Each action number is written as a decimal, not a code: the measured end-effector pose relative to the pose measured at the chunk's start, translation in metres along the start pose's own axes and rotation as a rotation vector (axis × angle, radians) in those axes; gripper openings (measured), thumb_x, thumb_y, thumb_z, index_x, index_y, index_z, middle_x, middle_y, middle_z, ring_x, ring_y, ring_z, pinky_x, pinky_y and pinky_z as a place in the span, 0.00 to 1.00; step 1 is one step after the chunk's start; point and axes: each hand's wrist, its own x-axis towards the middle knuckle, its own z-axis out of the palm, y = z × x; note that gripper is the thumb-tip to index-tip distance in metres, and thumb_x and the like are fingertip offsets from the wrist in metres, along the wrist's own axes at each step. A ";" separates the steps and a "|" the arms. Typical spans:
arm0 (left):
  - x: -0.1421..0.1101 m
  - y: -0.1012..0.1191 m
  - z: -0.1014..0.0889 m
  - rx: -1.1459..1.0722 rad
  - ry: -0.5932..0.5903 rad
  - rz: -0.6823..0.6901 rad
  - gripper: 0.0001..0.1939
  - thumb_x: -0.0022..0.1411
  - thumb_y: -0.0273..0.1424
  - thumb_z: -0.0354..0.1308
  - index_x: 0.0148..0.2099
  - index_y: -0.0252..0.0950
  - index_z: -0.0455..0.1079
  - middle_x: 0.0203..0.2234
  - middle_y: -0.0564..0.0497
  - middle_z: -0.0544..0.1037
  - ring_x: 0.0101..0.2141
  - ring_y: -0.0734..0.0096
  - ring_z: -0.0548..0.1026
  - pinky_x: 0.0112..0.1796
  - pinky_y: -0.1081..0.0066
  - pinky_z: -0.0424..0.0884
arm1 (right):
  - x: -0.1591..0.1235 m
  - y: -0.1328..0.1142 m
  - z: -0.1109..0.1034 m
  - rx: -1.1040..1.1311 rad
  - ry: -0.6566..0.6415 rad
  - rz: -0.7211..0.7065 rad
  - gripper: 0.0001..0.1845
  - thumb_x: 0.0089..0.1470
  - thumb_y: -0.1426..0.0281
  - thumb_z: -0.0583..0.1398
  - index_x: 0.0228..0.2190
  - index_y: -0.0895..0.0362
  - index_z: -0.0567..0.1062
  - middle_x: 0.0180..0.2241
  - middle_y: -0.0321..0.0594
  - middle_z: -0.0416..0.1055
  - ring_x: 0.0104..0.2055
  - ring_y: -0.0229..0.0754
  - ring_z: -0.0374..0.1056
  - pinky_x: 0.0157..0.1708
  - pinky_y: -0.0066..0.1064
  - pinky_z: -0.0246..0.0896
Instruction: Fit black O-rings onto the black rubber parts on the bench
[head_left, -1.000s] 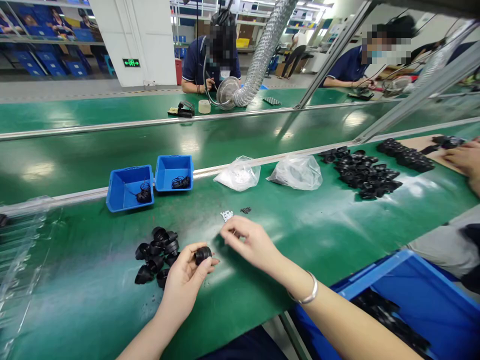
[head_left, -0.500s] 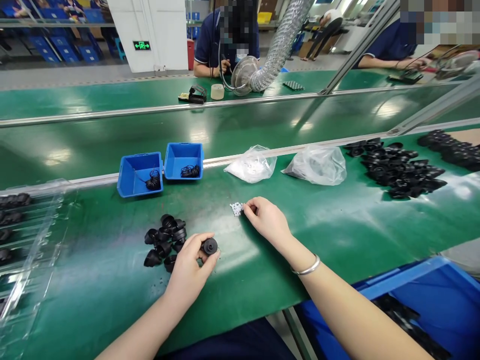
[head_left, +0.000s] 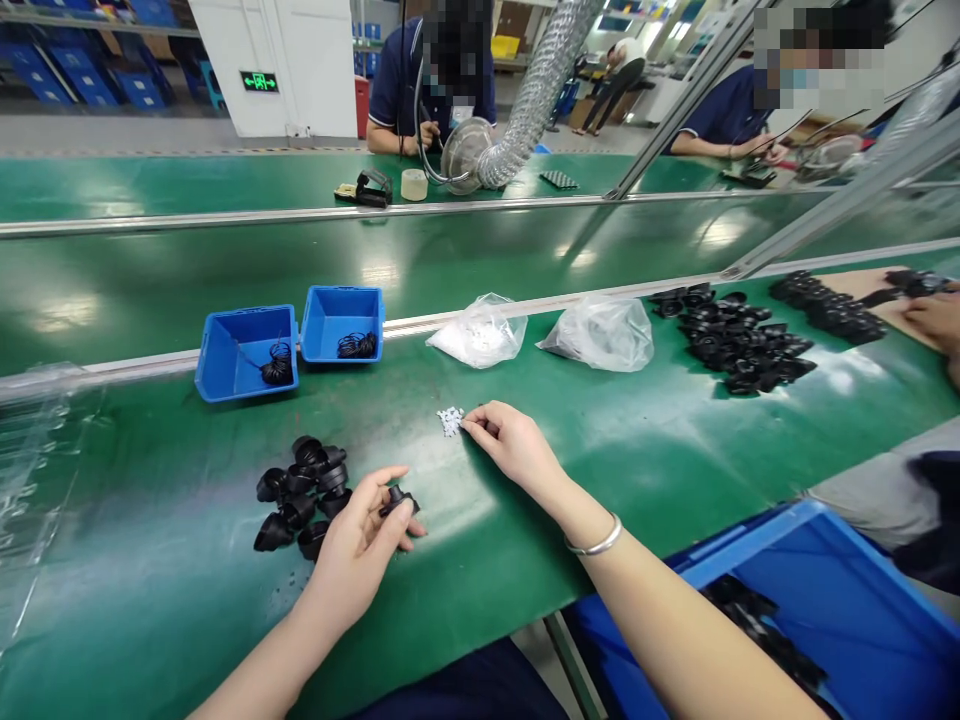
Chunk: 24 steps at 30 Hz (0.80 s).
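A small black plastic part (head_left: 400,500) is held between the thumb and fingers of my left hand (head_left: 364,535), just above the green bench top. Left of that hand lies a loose pile of black rounded parts (head_left: 304,490). My right hand (head_left: 514,447) has its thumb and forefinger pinched together at the edge of a little heap of tiny white pieces (head_left: 451,421). Whatever may be between those fingertips is too small to make out.
Two blue bins (head_left: 247,352) with black rings stand at the bench's back edge. Beside them are two clear bags (head_left: 480,335). More black parts (head_left: 739,340) lie at right, near another person's hand (head_left: 937,318). A blue crate (head_left: 847,590) sits below right; clear trays (head_left: 37,480) at left.
The black part in my left hand has been turned, so its round end no longer faces me. My right hand stays at the white heap. The view has shifted rightward, and another person's hand appears.
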 end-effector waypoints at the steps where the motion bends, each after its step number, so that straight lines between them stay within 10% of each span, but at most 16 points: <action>1: 0.000 0.002 0.000 -0.071 -0.032 -0.031 0.22 0.68 0.44 0.53 0.57 0.37 0.63 0.36 0.47 0.75 0.36 0.63 0.78 0.38 0.63 0.74 | 0.000 0.001 -0.001 0.007 -0.005 -0.005 0.07 0.60 0.68 0.59 0.32 0.54 0.77 0.31 0.37 0.74 0.33 0.40 0.70 0.35 0.30 0.62; 8: -0.003 0.015 0.002 -0.334 -0.124 -0.142 0.15 0.67 0.43 0.57 0.45 0.36 0.69 0.43 0.46 0.74 0.34 0.69 0.76 0.37 0.66 0.74 | -0.001 0.002 -0.002 -0.010 0.048 0.039 0.12 0.62 0.66 0.57 0.29 0.56 0.76 0.28 0.38 0.74 0.31 0.42 0.69 0.32 0.31 0.60; 24: -0.006 0.011 0.004 -0.256 -0.179 -0.148 0.20 0.66 0.46 0.57 0.52 0.38 0.69 0.39 0.47 0.75 0.28 0.73 0.74 0.31 0.70 0.70 | -0.001 0.001 0.003 -0.020 0.108 0.113 0.06 0.58 0.68 0.59 0.30 0.56 0.75 0.30 0.38 0.71 0.31 0.41 0.68 0.34 0.32 0.62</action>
